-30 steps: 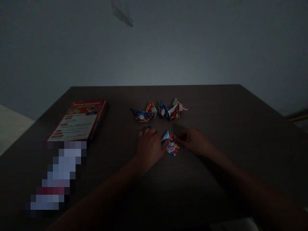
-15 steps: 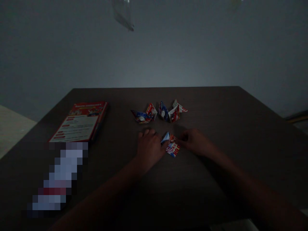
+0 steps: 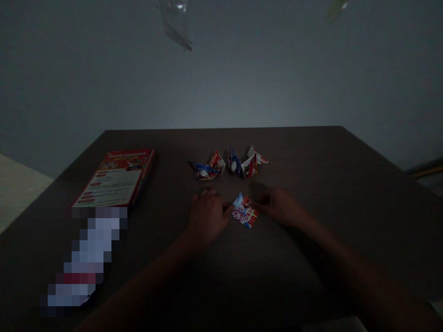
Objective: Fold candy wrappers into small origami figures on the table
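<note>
A small folded square of printed paper (image 3: 245, 213), blue, white, red and yellow, lies on the table between my hands with one corner pointing away from me. My left hand (image 3: 208, 216) is at its left corner, thumb at the edge and fingers curled down. At the right corner, my right hand (image 3: 282, 206) pinches the paper between thumb and forefinger. Just beyond stand two folded paper shapes with raised points: a left one (image 3: 207, 170) in blue and red, and a right one (image 3: 244, 167) in blue, red and white.
A stack of red-bordered printed sheets or booklets (image 3: 114, 180) lies on the left of the dark table (image 3: 297, 152). Nearer me is a pixelated, blurred-out item (image 3: 93, 244). A pale wall (image 3: 263, 69) rises behind, with a clear plastic bag (image 3: 176, 23) hanging there.
My left hand has drawn back to the left, its thumb uncovering more of the folded paper. My right hand stays at the right corner. The view has tipped up slightly.
</note>
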### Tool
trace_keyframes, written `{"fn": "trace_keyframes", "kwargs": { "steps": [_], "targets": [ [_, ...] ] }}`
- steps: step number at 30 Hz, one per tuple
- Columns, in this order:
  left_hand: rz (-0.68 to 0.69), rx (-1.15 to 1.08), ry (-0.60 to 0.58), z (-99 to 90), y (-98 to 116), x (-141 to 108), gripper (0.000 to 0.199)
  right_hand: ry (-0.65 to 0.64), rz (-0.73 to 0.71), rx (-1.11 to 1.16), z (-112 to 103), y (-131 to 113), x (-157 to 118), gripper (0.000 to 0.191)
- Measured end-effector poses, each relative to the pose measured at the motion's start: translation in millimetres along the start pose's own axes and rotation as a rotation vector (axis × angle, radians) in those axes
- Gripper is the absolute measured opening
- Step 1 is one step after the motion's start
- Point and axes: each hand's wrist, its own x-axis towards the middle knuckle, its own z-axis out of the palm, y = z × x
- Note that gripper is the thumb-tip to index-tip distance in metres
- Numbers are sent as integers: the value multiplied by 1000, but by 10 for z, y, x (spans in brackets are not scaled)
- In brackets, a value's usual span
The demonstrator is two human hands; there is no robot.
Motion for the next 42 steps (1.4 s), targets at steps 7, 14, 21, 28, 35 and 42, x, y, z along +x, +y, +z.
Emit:
{"fn": "trace_keyframes", "kwargs": {
  "steps": [7,14,21,28,35,42],
  "targets": [
    [6,-71,-38,-16,-107,9,24,-16,12,25,-24,18,14,34],
    [12,-156,-9,7,-162,56,20,-8,-69,50,-48,63,-13,28],
    [72,-243,-1,29,-234,92,16,58,-111,61,-28,68,-24,22],
    [177,-357,87,55,-267,131,19,113,-216,279,4,99,1,17],
    [29,-665,97,66,-330,100,17,261,-326,480,95,93,51,16],
    [-94,-1049,98,99,-314,79,18,275,-284,707,125,54,71,22]
  ]
}}
